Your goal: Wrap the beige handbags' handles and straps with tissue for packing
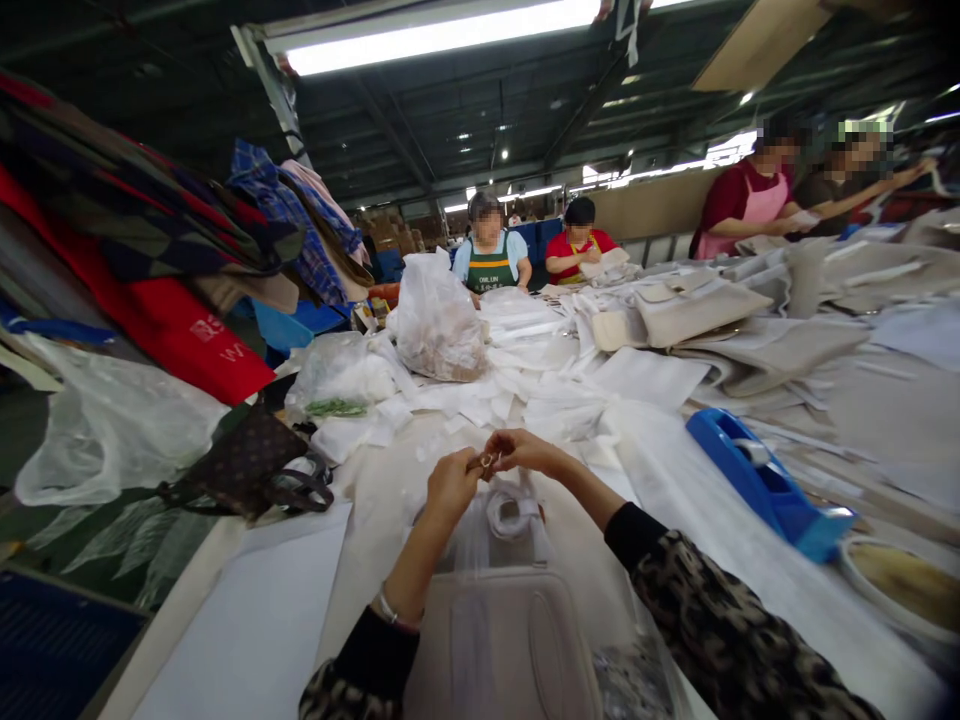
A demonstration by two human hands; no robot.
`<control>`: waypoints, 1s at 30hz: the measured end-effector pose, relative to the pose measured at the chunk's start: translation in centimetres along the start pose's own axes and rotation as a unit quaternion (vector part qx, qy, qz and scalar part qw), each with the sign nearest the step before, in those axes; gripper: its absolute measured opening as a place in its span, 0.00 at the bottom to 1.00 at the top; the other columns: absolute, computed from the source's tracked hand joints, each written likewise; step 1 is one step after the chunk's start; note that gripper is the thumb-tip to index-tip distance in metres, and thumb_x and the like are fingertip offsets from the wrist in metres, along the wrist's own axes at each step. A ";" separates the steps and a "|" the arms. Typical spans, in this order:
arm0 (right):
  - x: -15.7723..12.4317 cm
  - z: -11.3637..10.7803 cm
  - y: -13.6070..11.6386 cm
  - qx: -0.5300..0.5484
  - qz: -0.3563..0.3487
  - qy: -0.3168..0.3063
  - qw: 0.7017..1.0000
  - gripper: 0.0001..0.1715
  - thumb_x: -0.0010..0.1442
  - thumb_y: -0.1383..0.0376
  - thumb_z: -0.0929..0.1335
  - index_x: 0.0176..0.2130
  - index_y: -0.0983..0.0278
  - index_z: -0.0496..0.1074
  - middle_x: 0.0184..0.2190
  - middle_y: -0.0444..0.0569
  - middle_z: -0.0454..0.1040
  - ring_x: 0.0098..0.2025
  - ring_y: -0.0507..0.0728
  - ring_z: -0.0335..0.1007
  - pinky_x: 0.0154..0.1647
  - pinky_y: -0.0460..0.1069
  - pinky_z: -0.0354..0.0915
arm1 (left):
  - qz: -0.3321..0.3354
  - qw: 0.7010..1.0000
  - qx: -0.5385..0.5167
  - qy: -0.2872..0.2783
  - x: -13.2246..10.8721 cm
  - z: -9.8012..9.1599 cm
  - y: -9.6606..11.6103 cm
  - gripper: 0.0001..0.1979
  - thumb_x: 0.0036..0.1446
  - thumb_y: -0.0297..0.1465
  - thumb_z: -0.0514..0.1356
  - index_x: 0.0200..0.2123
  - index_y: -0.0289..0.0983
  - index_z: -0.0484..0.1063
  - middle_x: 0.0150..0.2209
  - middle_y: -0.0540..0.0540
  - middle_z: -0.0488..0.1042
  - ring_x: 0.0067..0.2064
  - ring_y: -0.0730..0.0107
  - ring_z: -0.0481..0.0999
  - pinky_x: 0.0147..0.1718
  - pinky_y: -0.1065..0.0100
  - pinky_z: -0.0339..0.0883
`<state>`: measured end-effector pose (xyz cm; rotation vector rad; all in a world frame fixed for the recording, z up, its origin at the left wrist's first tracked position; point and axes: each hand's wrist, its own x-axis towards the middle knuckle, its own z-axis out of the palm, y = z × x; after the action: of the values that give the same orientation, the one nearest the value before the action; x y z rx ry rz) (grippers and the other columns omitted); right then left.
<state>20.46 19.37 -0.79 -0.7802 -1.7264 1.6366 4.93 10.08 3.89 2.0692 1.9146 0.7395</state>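
Note:
My left hand (452, 488) is closed around a small brown strap-like piece (474, 464). My right hand (525, 450) meets it at the fingertips, pinched on a small shiny metal ring (487, 461) at the end of that piece; the fingers partly hide both. Just below the hands lies a roll of white tape or strip (510, 512). Nearer to me sits a clear plastic box with a lid (502, 635). To its right is a clear bag of small metal-looking parts (637, 680).
A blue tape dispenser (765, 485) and a bowl (904, 585) are at right. Beige bag pieces (697, 310) are heaped beyond. White sheets, a full plastic bag (439, 320) and a dark handbag (240, 460) lie around. Several co-workers (491, 250) stand or sit across the table.

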 end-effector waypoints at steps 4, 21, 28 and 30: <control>-0.9 -0.1 0.5 0.020 -0.005 0.047 0.999 0.19 0.34 0.64 0.77 0.31 0.68 0.78 0.26 0.43 0.75 0.30 0.52 0.68 0.37 0.47 0.62 | 0.047 0.998 -0.031 -0.016 1.7 1.1 -0.3 0.13 0.56 0.21 0.52 0.39 0.38 0.73 0.42 0.44 0.75 0.46 0.64 0.72 0.48 0.65 0.64; -5.3 -0.8 2.1 0.076 0.017 0.363 0.928 0.17 0.41 0.56 0.73 0.28 0.66 0.76 0.26 0.48 0.77 0.33 0.56 0.69 0.33 0.48 0.60 | 0.040 0.983 -0.030 -0.177 4.2 5.5 -3.0 0.12 0.53 0.32 0.59 0.35 0.35 0.81 0.36 0.42 0.81 0.38 0.59 0.78 0.41 0.66 0.68; -5.4 -1.0 4.1 0.113 0.127 0.403 0.899 0.15 0.48 0.58 0.72 0.30 0.68 0.73 0.25 0.52 0.75 0.27 0.56 0.70 0.28 0.50 0.66 | 0.045 0.975 0.026 -0.217 4.8 4.1 -2.9 0.12 0.55 0.32 0.57 0.37 0.34 0.79 0.38 0.41 0.80 0.42 0.61 0.76 0.45 0.68 0.66; -6.9 -0.5 4.3 0.116 0.148 0.401 0.896 0.15 0.51 0.60 0.70 0.35 0.68 0.73 0.30 0.56 0.76 0.29 0.57 0.72 0.31 0.52 0.69 | 0.058 0.974 0.033 -0.218 4.7 2.9 -3.5 0.13 0.57 0.30 0.57 0.43 0.34 0.77 0.46 0.40 0.78 0.48 0.61 0.73 0.49 0.67 0.63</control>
<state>25.17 14.61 -5.40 -1.3997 -0.8407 1.3623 3.46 15.57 0.69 2.1717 1.6038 0.2119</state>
